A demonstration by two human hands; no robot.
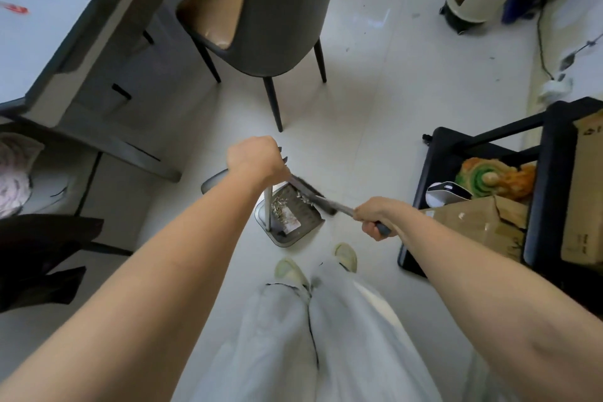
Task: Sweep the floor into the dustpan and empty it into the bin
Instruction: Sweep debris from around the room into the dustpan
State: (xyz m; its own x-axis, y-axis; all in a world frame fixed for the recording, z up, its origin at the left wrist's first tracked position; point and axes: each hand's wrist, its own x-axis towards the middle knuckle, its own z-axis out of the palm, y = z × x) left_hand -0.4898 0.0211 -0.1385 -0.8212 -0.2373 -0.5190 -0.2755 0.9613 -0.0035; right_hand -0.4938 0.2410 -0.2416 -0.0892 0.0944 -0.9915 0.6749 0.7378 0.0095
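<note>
Gripping one broom [321, 201] (right hand [373, 217]), one dustpan [288, 217], left hand [256, 158].

Glossy tile, matt upholstery, plain cardboard

A glossy, smooth tiled floor [375, 114] is seen; the chair [277, 10] is covered in matt grey fabric, and the near-right box [473, 222] is of rough brown cardboard.
</note>
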